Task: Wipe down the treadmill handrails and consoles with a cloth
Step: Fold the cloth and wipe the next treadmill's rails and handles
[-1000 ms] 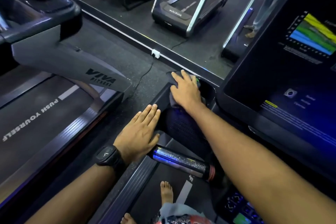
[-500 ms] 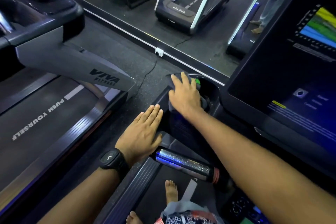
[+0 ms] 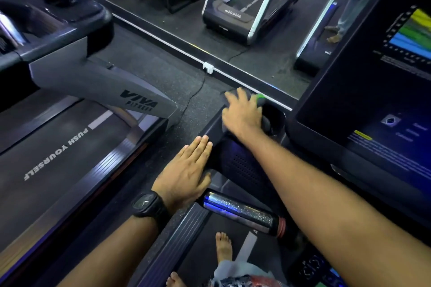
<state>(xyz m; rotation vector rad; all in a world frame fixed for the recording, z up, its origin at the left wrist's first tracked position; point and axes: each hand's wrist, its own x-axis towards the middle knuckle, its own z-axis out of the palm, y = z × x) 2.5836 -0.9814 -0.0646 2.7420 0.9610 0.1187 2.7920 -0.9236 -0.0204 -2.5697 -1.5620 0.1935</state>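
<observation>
R hand (image 3: 242, 115): fingers spread, pressing crumpled grey-green cloth (image 3: 233, 95) on console (image 3: 242, 166) corner.
L hand (image 3: 186, 170): flat, fingers together, on matte blk console edge.
Handrail (image 3: 238, 212): glossy metal cylinder.

screen (image 3: 382, 100) right of hands, handrail (image 3: 242, 211) between arms

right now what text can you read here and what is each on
"VIVA": neighbouring treadmill's grey upright; smaller line beneath blurred.
"PUSH YOURSELF": that treadmill's belt.
Console screen text: too blurred.
Logo on mirrored treadmill: too small.
</observation>
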